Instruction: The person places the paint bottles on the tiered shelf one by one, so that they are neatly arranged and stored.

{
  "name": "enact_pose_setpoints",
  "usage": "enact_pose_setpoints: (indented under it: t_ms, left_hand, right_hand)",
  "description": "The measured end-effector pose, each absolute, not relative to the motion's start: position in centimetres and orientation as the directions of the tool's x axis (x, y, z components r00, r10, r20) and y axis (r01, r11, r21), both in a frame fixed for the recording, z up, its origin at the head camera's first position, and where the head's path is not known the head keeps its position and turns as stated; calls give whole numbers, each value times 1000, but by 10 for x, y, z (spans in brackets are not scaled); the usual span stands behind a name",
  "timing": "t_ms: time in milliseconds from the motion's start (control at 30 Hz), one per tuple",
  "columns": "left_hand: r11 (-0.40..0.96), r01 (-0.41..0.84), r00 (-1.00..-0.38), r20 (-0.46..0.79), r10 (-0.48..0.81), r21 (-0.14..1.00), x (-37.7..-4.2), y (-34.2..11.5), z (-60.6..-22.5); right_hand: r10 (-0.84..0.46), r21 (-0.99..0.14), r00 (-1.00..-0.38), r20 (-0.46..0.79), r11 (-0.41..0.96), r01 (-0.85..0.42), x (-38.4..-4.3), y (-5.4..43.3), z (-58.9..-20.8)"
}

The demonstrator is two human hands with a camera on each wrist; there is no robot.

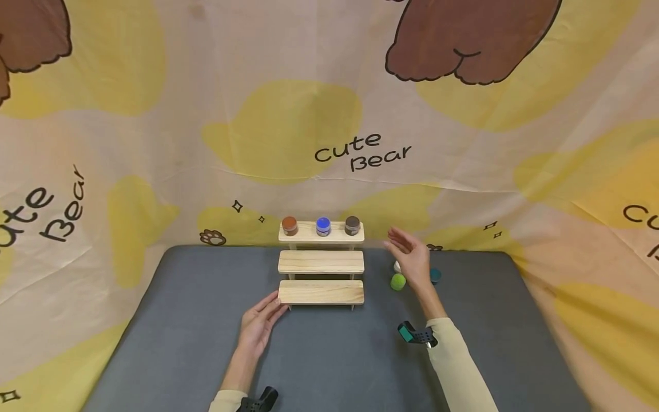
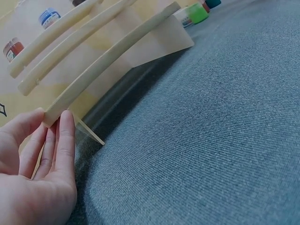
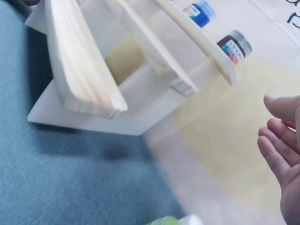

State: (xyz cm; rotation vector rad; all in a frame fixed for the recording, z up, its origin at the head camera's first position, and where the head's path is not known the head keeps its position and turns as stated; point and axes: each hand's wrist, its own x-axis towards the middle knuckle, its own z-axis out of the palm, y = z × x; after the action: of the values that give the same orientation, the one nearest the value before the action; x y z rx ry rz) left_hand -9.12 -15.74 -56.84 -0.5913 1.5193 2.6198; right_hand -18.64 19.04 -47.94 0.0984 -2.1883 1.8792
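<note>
A three-tier wooden display stand (image 1: 321, 293) stands at the back of the table. With thumb above and fingers below, my left hand (image 1: 255, 326) pinches the left end of its lowest shelf (image 2: 105, 65). Three small paint jars line the top shelf: a reddish-brown jar (image 1: 289, 226), a blue jar (image 1: 323, 226) and a dark jar (image 1: 352, 225). To the right of the stand my right hand (image 1: 413, 260) is raised, fingers loosely extended and holding nothing. Below and around it are a green jar (image 1: 398, 281), a partly hidden white jar (image 1: 397, 267) and a teal jar (image 1: 435, 276).
The grey cloth-covered table (image 1: 329, 360) meets a hanging printed cloth (image 1: 257, 143) right behind the stand. The stand's pale side panel (image 3: 117, 123) faces the right hand. In the left wrist view, a bit of red shows beside the green jar (image 2: 198, 13).
</note>
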Motion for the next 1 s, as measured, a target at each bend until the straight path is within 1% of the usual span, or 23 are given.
enact_pose_setpoints:
  t_ms: [200, 367, 533, 767, 1000]
  left_hand:
    - [-493, -238, -924, -351, -150, 837, -91, -156, -567]
    - [-517, -247, -923, -361, -131, 820, -90, -157, -566]
    - [-534, -254, -920, -371, -124, 807, -90, -157, -565]
    - [-514, -258, -921, -369, -124, 818, -90, -157, -564]
    - [-518, -242, -924, -358, -135, 820, -89, -157, -566]
  right_hand:
    - [127, -966, -968, 217, 167, -195, -178, 199, -492]
    - [139, -977, -977, 162, 159, -139, -169, 206, -502]
    - [148, -982, -979, 138, 148, -116, -162, 212, -513]
    - [169, -985, -980, 108, 155, -82, -150, 217, -529]
    - [252, -986, -960, 120, 140, -87, -140, 222, -546]
